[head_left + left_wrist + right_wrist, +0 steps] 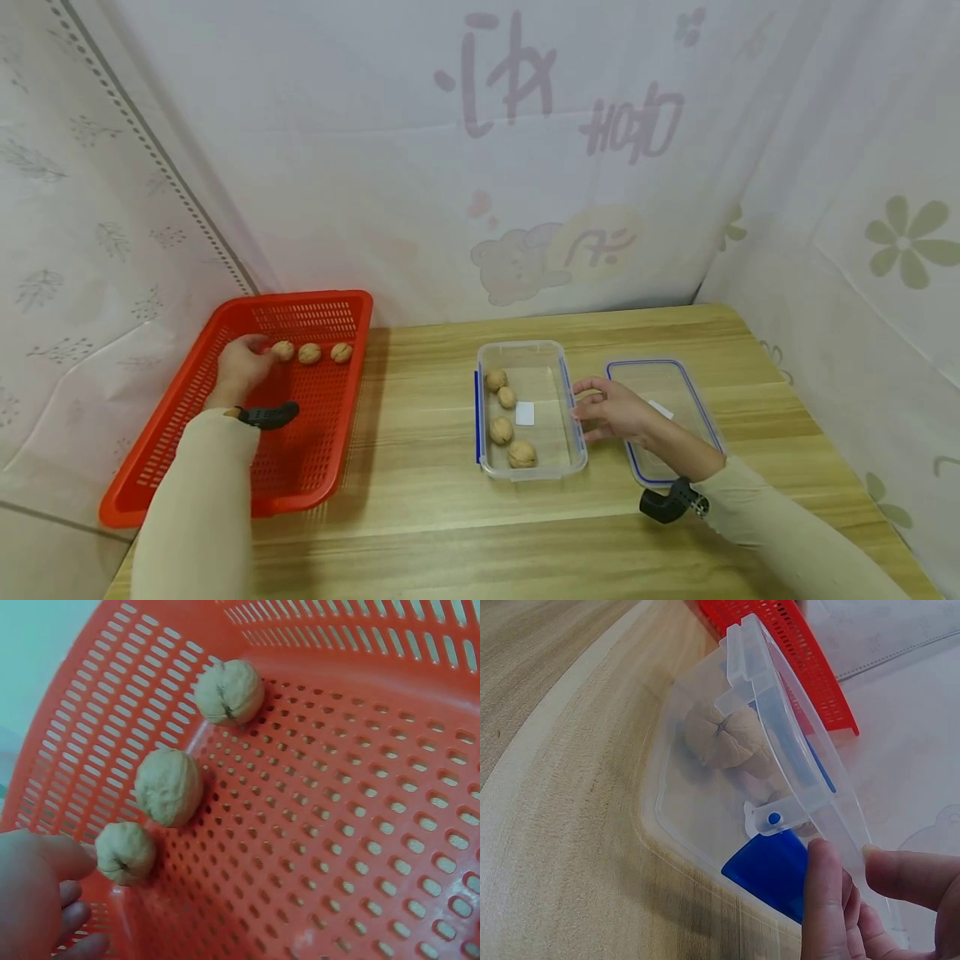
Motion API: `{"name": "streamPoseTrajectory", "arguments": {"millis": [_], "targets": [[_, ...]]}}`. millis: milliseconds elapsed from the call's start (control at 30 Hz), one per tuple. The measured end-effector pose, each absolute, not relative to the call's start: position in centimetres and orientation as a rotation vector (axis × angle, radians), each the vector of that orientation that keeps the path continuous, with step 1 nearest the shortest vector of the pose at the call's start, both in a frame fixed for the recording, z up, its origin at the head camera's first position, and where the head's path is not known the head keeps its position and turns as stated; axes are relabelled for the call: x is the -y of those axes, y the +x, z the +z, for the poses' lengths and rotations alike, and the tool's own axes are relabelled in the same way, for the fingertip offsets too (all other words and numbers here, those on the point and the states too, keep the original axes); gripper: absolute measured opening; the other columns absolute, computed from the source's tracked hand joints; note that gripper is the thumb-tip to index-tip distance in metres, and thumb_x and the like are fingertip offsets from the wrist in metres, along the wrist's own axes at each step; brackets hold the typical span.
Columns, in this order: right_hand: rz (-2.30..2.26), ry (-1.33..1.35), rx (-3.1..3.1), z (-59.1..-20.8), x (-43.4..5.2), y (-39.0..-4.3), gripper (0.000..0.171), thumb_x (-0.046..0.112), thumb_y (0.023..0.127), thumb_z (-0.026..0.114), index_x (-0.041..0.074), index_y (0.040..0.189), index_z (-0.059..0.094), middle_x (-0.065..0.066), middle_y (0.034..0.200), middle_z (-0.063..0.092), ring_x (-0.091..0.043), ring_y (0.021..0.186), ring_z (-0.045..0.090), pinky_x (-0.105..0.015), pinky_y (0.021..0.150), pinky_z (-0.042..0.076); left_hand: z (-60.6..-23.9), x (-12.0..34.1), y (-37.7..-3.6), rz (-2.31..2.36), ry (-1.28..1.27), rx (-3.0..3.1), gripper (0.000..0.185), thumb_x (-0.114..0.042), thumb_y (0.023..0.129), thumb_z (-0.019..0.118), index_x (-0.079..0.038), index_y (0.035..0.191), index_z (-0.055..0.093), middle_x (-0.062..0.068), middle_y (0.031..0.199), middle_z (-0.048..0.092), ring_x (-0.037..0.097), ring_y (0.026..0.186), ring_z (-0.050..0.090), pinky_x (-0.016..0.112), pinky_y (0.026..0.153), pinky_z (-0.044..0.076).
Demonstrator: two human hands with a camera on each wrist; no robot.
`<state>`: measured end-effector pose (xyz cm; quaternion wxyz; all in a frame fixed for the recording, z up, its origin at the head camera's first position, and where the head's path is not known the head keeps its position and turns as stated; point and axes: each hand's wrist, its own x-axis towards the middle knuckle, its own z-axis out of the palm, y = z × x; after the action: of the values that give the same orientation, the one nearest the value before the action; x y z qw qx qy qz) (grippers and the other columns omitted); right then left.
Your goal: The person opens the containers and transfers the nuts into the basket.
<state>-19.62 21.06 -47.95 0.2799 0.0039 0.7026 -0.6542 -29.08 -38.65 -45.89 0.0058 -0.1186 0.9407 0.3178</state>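
Three walnuts lie along the far end inside a red plastic basket [341, 450]. My left hand [243, 367] reaches into it beside the leftmost walnut [282, 350]. In the left wrist view, a fingertip meets that walnut [125, 853]; the other fingers are bent below and hold nothing visible. A clear plastic container [551, 473] stands mid-table, with several walnuts [501, 430] along its left side. My right hand [618, 412] holds its right wall. In the right wrist view, thumb and fingers pinch the rim beside a blue latch flap [769, 870].
The container's clear lid [675, 379], edged in blue, lies flat on the wooden table [420, 517] under my right forearm. Patterned cloth [360, 167] hangs behind the table and along both sides. The basket's raised, slotted walls surround its walnuts.
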Motion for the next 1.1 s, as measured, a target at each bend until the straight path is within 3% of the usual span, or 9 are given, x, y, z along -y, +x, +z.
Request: {"name": "streamPoseTrajectory", "arguments": {"millis": [467,800,1000,1100], "targets": [[-1.76,-0.006,-1.879,-48.0,-21.1,-19.6,0.049,0.002,0.098,0.064,-0.008,0.138,0.038,-0.01,0.1,0.062,-0.019,0.089,0.064,-0.035,0.072,0.062,-41.5,38.9,-28.9,0.902,-0.14,-3.005,0.059,-0.027,0.108,0.044,0.014,0.149,0.033,0.042,0.147,0.034,0.059,0.133,0.034,0.07,0.106,0.033],[-1.758,-0.016,-1.883,-48.0,-21.1,-19.7,0.05,0.002,0.097,0.065,-0.008,0.138,0.038,-0.01,0.101,0.062,-0.019,0.089,0.064,-0.035,0.073,0.062,-38.3,38.2,-28.3,0.691,0.022,-2.892,0.088,-0.053,0.107,0.039,0.018,0.153,0.012,0.047,0.151,0.019,0.064,0.137,0.023,0.074,0.108,0.025],[-1.753,-0.027,-1.888,-48.1,-21.2,-19.7,0.05,0.002,0.097,0.064,-0.009,0.138,0.037,-0.011,0.102,0.061,-0.02,0.09,0.063,-0.035,0.073,0.062,-37.7,36.9,-28.3,0.576,0.109,-2.867,0.094,-0.055,0.106,0.04,0.019,0.153,0.009,0.048,0.152,0.014,0.064,0.139,0.017,0.075,0.11,0.02],[-1.752,-0.029,-1.889,-48.1,-21.2,-19.7,0.05,0.002,0.098,0.064,-0.009,0.138,0.037,-0.011,0.102,0.061,-0.019,0.09,0.063,-0.035,0.073,0.062,-37.3,35.9,-28.2,0.511,0.133,-2.884,0.094,-0.058,0.105,0.041,0.017,0.154,0.011,0.047,0.154,0.011,0.064,0.141,0.011,0.083,0.105,0.014]]}}
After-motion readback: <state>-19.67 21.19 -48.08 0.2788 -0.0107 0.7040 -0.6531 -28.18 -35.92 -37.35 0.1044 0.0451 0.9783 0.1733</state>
